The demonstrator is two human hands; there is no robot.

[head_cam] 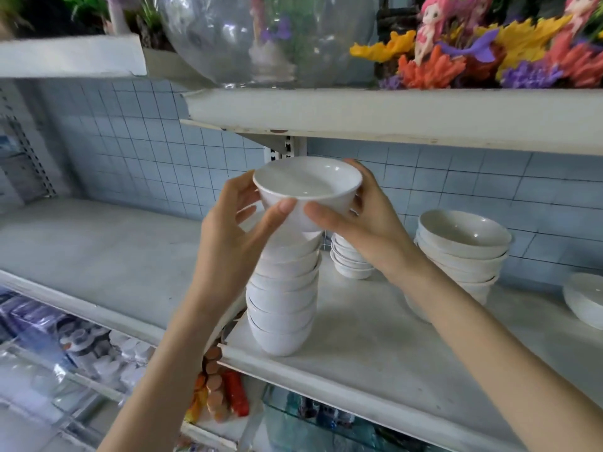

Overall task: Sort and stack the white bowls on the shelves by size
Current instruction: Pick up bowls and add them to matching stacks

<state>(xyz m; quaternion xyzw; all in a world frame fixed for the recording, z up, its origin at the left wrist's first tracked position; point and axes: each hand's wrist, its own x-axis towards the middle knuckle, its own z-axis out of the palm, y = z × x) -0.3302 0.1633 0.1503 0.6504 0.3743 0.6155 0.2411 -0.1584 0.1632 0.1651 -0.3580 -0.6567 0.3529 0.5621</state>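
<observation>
The left arm comes up from the bottom of the view, and the left hand (235, 223) is lifted in front of the blue tiled wall (146, 141). Its thumb lies on the near side of a white bowl (306, 181) and its fingers curl up to the bowl's left edge, so it grips the bowl. The bowl is round, with its open mouth facing up and tipped a little toward the camera, and its small foot pointing down. The right hand (362, 220) grips the other side, thumb on the near wall close to the left thumb and fingers wrapped round the far right edge. The right arm slants in from the bottom right corner. Both hands are closed on this one bowl. The bowl is right over a tall stack of bowls (284, 298) that stands straight up near the front edge of the shelf (375, 347). I cannot tell if the bowl's foot touches the top of the stack. Behind it, partly hidden by the right wrist, sits a short stack of small dishes (350, 261). Further right is a stack of wider bowls (463, 249), mouths up too. At the right edge are some white plates (584, 298). On the upper shelf (391, 115) are a glass fishbowl (261, 37) and bright mermaid toys (430, 34).
</observation>
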